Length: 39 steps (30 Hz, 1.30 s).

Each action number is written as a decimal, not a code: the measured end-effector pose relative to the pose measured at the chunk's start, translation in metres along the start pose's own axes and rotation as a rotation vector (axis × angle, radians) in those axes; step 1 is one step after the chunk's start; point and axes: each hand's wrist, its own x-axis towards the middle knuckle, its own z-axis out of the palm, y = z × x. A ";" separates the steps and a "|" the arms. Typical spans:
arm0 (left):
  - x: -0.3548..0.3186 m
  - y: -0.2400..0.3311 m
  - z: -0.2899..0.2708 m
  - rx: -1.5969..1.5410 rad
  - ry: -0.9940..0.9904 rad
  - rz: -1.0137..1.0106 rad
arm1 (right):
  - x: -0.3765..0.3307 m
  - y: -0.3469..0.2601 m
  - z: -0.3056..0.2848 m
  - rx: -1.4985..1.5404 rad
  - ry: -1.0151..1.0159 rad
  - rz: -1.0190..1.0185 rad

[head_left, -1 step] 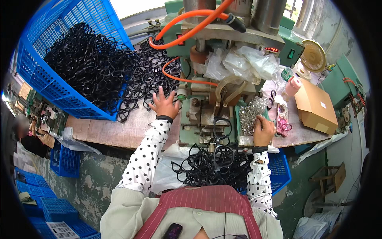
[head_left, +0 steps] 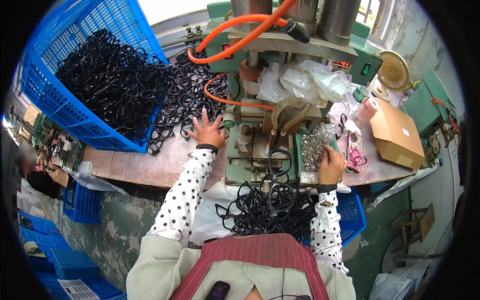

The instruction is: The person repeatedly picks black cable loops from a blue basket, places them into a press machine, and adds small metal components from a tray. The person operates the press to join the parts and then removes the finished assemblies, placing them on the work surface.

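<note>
Black eyeglass frame [head_left: 270, 169], between my hands.
My left hand [head_left: 207, 132] spreads wide; my right hand [head_left: 332, 166] curls at shiny pieces [head_left: 313, 146], grip I can't tell; best picked singly.

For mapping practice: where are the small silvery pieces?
In the head view, right of centre, the silvery pieces lie beside the green metal machine, by the right hand.

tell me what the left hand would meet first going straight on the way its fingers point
Probably the loose black glasses frames just ahead of the left hand, though its height over the table is unclear.
</note>
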 end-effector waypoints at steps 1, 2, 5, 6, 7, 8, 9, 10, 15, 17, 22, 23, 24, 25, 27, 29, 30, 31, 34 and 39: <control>0.005 -0.003 0.008 0.040 -0.130 -0.032 | -0.002 0.003 0.003 -0.035 -0.011 0.009; 0.007 -0.004 0.019 -0.031 -0.021 -0.071 | -0.003 0.006 0.004 -0.073 -0.019 0.018; 0.012 -0.021 0.037 -0.125 -0.142 -0.018 | -0.008 0.012 0.010 -0.128 -0.030 0.024; 0.005 -0.027 0.042 -0.121 -0.093 0.075 | -0.007 0.014 0.010 -0.122 -0.026 0.026; -0.006 -0.029 0.034 -0.137 -0.070 0.151 | -0.009 0.017 0.011 -0.118 -0.022 0.035; -0.015 -0.042 0.035 -0.158 -0.046 0.254 | -0.010 0.018 0.012 -0.106 -0.019 0.044; -0.022 -0.057 0.034 -0.178 -0.021 0.357 | -0.010 0.018 0.012 -0.123 -0.035 0.044; -0.028 -0.069 0.021 -0.215 -0.027 0.487 | -0.009 0.018 0.012 -0.142 -0.052 0.047; -0.044 -0.116 -0.031 -0.315 -0.131 0.854 | -0.001 -0.002 -0.002 -0.029 -0.056 -0.041; -0.045 -0.123 -0.052 -0.260 -0.163 0.876 | 0.003 -0.014 -0.006 0.193 -0.109 0.054; -0.046 -0.113 -0.065 -0.418 0.172 0.467 | 0.020 -0.071 -0.020 0.633 -0.306 0.278; -0.043 -0.107 -0.063 -0.543 0.288 0.440 | 0.025 -0.084 -0.027 0.730 -0.363 0.301; -0.045 -0.103 -0.064 -0.622 0.230 0.321 | 0.030 -0.099 -0.039 0.826 -0.420 0.324; -0.046 -0.094 -0.070 -0.702 0.171 0.203 | 0.036 -0.113 -0.051 0.919 -0.475 0.346; -0.051 -0.070 -0.078 -0.794 0.258 0.206 | 0.039 -0.128 -0.057 0.941 -0.523 0.351; -0.057 -0.048 -0.082 -0.851 0.354 0.252 | 0.036 -0.139 -0.057 0.968 -0.515 0.363; -0.061 -0.037 -0.087 -0.842 0.384 0.302 | 0.033 -0.138 -0.049 0.992 -0.540 0.398; -0.067 -0.027 -0.091 -0.825 0.415 0.303 | 0.034 -0.141 -0.047 0.959 -0.540 0.397; -0.085 0.000 -0.119 -0.865 0.340 0.420 | 0.042 -0.157 -0.045 0.807 -0.543 0.379; -0.097 0.034 -0.149 -0.776 0.467 0.912 | 0.040 -0.161 -0.034 0.981 -0.459 0.462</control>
